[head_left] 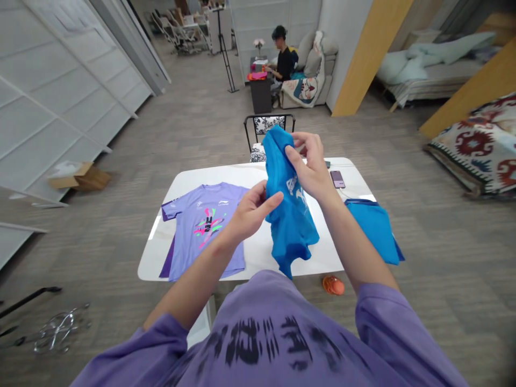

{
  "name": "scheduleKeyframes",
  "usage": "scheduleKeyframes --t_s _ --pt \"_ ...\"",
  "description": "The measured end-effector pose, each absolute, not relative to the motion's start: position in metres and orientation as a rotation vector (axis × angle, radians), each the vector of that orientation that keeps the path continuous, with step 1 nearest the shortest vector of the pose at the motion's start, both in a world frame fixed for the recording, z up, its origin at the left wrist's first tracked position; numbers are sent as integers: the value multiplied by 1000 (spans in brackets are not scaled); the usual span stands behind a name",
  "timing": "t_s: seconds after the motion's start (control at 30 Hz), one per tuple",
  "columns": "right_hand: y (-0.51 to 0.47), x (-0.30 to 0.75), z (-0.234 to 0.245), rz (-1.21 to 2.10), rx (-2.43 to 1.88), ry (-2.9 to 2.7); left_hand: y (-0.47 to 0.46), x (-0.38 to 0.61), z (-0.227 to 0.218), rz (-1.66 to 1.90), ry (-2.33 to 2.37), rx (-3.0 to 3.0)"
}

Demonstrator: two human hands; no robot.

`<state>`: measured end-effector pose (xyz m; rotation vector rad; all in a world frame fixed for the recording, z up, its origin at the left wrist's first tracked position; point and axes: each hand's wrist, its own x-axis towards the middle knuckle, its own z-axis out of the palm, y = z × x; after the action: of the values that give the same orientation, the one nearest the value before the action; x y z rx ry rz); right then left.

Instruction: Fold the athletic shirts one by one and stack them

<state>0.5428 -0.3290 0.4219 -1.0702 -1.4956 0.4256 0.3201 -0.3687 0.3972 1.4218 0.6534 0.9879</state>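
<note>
A bright blue piece of clothing with white print, seemingly a shirt (292,215), hangs bunched over the white table. My left hand (253,210) grips its left edge, thumb lying on the front. Higher up, my right hand (309,164) pinches the upper right part between thumb and fingers. To the left a light purple T-shirt (209,226) with a pink, green and black print is spread flat, with darker purple cloth showing under its left side. At the table's right end lies a folded blue garment (373,228) with a dark blue edge.
The white table (253,252) spans the middle. A phone (337,179) lies near its far right side. Beyond stands a chair (268,126). An orange object (334,285) is below the near edge. A cardboard box (80,176) sits left; a person (284,62) sits far back.
</note>
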Motion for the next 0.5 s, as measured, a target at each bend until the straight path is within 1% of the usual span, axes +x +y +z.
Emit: scheduleKeyframes --t_s 0.07,0.13,0.23,0.33,0.4,0.5 --pt "-351 539 422 427 -1008 -1514 -364 329 403 1077 653 1303" --pt "-378 532 419 496 -953 -1569 -360 332 410 1149 659 1257" --pt "-408 520 414 528 -987 -1633 -361 327 422 1239 680 1292" --pt "-411 512 414 513 -1063 -1579 -369 312 432 1334 763 1436" --pt "-402 508 419 567 -1044 -1529 -373 296 435 1401 883 1607" --pt "-389 497 438 641 -977 -1468 -368 266 423 1459 1184 1891"
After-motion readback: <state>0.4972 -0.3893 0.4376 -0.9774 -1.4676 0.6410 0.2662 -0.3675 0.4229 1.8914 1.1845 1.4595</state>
